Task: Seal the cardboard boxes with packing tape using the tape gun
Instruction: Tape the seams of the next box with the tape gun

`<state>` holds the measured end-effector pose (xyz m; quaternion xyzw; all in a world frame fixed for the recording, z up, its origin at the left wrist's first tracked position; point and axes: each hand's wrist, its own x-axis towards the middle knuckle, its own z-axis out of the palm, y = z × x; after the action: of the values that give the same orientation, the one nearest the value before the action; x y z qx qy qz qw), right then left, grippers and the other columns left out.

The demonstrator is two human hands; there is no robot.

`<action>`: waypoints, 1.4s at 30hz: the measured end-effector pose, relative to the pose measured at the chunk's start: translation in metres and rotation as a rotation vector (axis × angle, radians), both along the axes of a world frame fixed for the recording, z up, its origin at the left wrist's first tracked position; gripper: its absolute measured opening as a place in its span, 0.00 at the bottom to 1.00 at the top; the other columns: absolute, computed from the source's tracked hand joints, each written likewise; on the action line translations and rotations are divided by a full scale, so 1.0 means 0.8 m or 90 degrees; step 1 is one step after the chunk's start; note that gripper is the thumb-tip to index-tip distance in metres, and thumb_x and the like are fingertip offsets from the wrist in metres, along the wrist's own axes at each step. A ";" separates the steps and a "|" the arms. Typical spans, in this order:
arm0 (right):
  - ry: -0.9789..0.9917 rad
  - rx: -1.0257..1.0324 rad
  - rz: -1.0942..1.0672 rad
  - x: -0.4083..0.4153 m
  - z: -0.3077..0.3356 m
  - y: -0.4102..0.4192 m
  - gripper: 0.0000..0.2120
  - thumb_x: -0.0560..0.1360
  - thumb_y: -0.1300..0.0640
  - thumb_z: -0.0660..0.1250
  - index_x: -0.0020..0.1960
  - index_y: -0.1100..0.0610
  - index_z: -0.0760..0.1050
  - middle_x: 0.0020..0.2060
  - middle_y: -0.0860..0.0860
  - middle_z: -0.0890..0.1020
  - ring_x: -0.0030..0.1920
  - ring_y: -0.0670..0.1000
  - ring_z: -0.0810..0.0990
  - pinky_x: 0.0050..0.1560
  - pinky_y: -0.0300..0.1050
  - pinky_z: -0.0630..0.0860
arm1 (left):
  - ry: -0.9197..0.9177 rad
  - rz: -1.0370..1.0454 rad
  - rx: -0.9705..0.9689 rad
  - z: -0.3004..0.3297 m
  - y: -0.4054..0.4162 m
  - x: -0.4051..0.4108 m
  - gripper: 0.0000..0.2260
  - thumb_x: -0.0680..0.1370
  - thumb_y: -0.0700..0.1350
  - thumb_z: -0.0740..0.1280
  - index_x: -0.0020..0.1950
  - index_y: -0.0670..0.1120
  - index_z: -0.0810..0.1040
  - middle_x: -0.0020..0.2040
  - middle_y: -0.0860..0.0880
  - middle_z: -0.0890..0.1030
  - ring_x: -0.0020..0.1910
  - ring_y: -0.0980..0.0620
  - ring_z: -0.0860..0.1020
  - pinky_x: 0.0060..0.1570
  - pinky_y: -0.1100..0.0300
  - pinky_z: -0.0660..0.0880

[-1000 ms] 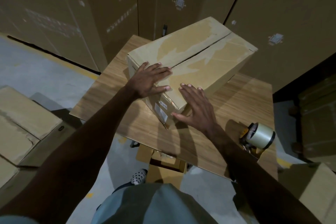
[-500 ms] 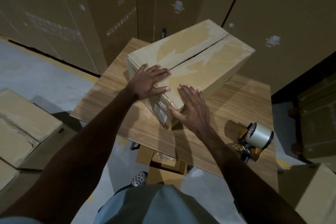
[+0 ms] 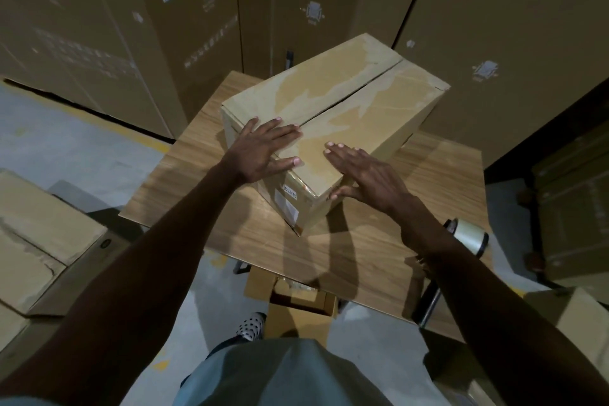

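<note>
Your cardboard box [image 3: 333,138] sits skewed mid-table [image 3: 428,181], its open seam running from your left hand [image 3: 263,152] toward the far-right corner. Both hands lie flat, fingers spread. The tape gun [image 3: 468,236] waits at the table's right edge, nearest your right hand [image 3: 365,175].

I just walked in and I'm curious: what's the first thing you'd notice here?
A big cardboard box sits at an angle on a wooden table, its top flaps shut with a dark seam between them. Two hands lie flat on its near end, the left hand on top and the right hand over the corner. A tape gun with a pale roll lies on the table at the right, partly hidden by the right arm.
</note>
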<state>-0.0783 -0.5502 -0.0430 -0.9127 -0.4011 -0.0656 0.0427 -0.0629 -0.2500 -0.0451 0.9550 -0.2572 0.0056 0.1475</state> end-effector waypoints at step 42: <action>-0.141 0.041 -0.185 -0.101 -0.029 0.018 0.28 0.84 0.47 0.51 0.74 0.65 0.69 0.73 0.62 0.72 0.73 0.60 0.71 0.73 0.58 0.68 | -0.273 0.003 0.072 -0.028 -0.060 -0.103 0.27 0.86 0.59 0.53 0.76 0.43 0.70 0.75 0.43 0.70 0.74 0.45 0.70 0.70 0.41 0.69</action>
<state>-0.1593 -0.5359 -0.0659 -0.9463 -0.2654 -0.1840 0.0171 -0.1451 -0.2980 -0.0678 0.9393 -0.2802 0.1945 0.0357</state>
